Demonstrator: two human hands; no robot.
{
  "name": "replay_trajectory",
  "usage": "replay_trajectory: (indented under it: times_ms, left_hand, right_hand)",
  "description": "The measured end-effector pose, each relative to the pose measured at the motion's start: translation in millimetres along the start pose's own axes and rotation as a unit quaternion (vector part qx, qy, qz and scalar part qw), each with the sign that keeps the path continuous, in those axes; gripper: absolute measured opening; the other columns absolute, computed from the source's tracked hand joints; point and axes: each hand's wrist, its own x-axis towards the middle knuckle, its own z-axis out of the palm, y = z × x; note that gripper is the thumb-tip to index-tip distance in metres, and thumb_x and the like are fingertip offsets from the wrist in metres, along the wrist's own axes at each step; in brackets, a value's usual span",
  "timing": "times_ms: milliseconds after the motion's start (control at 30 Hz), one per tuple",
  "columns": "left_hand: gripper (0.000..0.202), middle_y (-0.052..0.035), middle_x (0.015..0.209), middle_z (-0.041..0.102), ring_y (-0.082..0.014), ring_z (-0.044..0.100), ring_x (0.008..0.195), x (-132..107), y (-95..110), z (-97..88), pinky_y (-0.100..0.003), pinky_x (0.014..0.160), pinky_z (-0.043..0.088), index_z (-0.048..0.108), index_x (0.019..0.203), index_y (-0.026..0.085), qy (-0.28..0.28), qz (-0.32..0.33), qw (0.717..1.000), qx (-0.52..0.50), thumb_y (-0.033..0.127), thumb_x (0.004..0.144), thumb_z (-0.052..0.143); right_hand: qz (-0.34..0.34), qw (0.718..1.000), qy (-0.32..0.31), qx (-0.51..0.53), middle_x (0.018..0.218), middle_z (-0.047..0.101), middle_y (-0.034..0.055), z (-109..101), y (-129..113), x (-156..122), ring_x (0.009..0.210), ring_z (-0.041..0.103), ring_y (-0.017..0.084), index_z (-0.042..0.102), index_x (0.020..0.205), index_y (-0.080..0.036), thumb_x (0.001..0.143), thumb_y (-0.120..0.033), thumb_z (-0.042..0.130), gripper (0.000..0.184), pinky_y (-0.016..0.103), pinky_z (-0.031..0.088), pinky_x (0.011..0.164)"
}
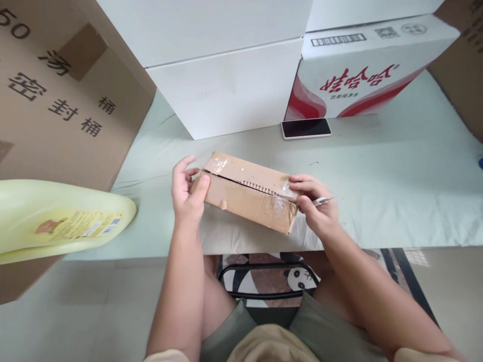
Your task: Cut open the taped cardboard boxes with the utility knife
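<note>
A small brown cardboard box (249, 198) lies at a slant near the table's front edge. A dark slit runs along its top seam, with torn, jagged cardboard in the middle and clear tape at both ends. My left hand (189, 188) is closed around the box's left end, thumb on the front flap. At the right end, my right hand (315, 201) pinches the box's corner by the seam. The same hand holds a small knife (323, 200), its pointed silver tip facing right, away from the box; its other end is hidden in the fingers.
White cartons (234, 90) and a red-and-white water carton (350, 85) stand behind, with a phone (306, 128) before them. On the left are a large brown carton (124, 65) and a pale yellow bottle (49, 221). The table (392, 176) has a light green cloth.
</note>
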Motion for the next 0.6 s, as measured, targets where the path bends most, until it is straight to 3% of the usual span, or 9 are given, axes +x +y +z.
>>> replay_trajectory:
  times_ms: [67, 133, 267, 333, 400, 467, 533, 600]
  left_hand:
    - [0.038, -0.0092, 0.135, 0.07, -0.0284, 0.066, 0.122, 4, 3, 0.5, -0.045, 0.108, 0.053, 0.081, 0.106, 0.027, -0.029, -0.003, 0.999, 0.02, 0.055, 0.08, 0.084]
    - [0.03, -0.0094, 0.136, 0.071, -0.0327, 0.064, 0.128, 7, 5, 0.8, -0.052, 0.116, 0.049, 0.084, 0.092, 0.026, -0.06, -0.02, 0.998, 0.028, 0.054, 0.081, 0.082]
    - [0.027, -0.0087, 0.132, 0.074, -0.0361, 0.064, 0.131, 7, 4, -2.1, -0.058, 0.121, 0.045, 0.086, 0.087, 0.027, -0.05, -0.055, 0.997, -0.005, 0.052, 0.078, 0.083]
    - [0.025, -0.0085, 0.131, 0.075, -0.0373, 0.063, 0.133, 8, -4, -7.7, -0.058, 0.122, 0.044, 0.086, 0.087, 0.025, -0.024, -0.06, 0.997, -0.036, 0.049, 0.078, 0.084]
    - [0.025, -0.0077, 0.128, 0.078, -0.0371, 0.064, 0.131, 12, -17, -16.5, -0.057, 0.121, 0.045, 0.085, 0.086, 0.023, 0.019, -0.059, 0.995, -0.082, 0.047, 0.08, 0.083]
    - [0.024, -0.0048, 0.121, 0.081, -0.0332, 0.067, 0.124, 18, -32, -26.8, -0.053, 0.116, 0.05, 0.084, 0.085, 0.021, 0.071, -0.069, 0.986, -0.134, 0.045, 0.08, 0.082]
    - [0.025, -0.0012, 0.111, 0.083, -0.0267, 0.071, 0.111, 24, -47, -36.2, -0.046, 0.105, 0.058, 0.084, 0.088, 0.023, 0.11, -0.093, 0.974, -0.178, 0.046, 0.084, 0.077]
    - [0.028, 0.0011, 0.103, 0.084, -0.0218, 0.072, 0.1, 26, -55, -42.2, -0.037, 0.09, 0.063, 0.083, 0.094, 0.025, 0.078, -0.115, 0.972, -0.188, 0.05, 0.088, 0.073]
  right_hand:
    - [0.027, 1.0, -0.006, 0.012, 0.114, 0.078, 0.0125, 1, -1, 0, 0.109, 0.076, 0.031, 0.077, 0.098, -0.025, 0.099, -0.052, 0.065, 0.03, 0.051, 0.064, 0.094]
    - [0.054, 0.998, -0.008, 0.02, 0.119, 0.076, 0.0131, 2, -2, -2, 0.095, 0.076, 0.027, 0.078, 0.098, -0.025, 0.099, -0.055, 0.063, 0.033, 0.044, 0.066, 0.079]
    - [0.113, 0.992, 0.046, 0.031, 0.133, 0.071, 0.0104, 4, 6, -5, 0.057, 0.058, 0.009, 0.074, 0.115, -0.028, 0.099, -0.053, 0.063, 0.031, 0.029, 0.052, 0.05]
    - [0.189, 0.979, 0.074, 0.028, 0.111, 0.075, 0.0071, 4, 14, -5, 0.048, 0.048, 0.007, 0.071, 0.121, -0.027, 0.099, -0.051, 0.062, 0.034, 0.026, 0.044, 0.044]
    - [0.275, 0.959, 0.063, 0.027, 0.088, 0.074, 0.0036, 4, 23, -2, 0.046, 0.047, 0.009, 0.073, 0.118, -0.023, 0.098, -0.051, 0.062, 0.035, 0.025, 0.041, 0.041]
    - [0.317, 0.947, 0.008, 0.05, 0.087, 0.076, 0.0062, 7, 29, 1, 0.056, 0.061, 0.014, 0.077, 0.109, -0.02, 0.096, -0.056, 0.064, 0.04, 0.027, 0.05, 0.048]
    - [0.294, 0.949, -0.07, 0.091, 0.1, 0.081, 0.0111, 11, 31, 3, 0.085, 0.076, 0.023, 0.08, 0.103, -0.02, 0.094, -0.065, 0.065, 0.048, 0.036, 0.064, 0.07]
    - [0.238, 0.954, -0.127, 0.13, 0.117, 0.081, 0.0128, 16, 27, 4, 0.114, 0.076, 0.029, 0.081, 0.109, -0.023, 0.094, -0.072, 0.063, 0.054, 0.048, 0.064, 0.098]
